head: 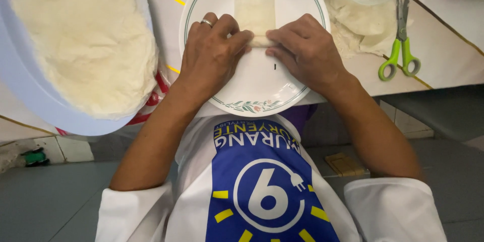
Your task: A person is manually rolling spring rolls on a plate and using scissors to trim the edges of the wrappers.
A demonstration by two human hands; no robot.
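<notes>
- Filling the counter's (454,55) left side, a pale blue basin (30,96) held white dough.
- Your left hand (212,55) and right hand (307,50) pinched the rolled edge of a thin wrapper (255,7) on the floral-rimmed plate (262,91).
- Green-handled scissors (401,45) lay to the right.

Wrapper (255,7) on plate (257,83); scissors (401,35) right, basin (30,91) left.
</notes>
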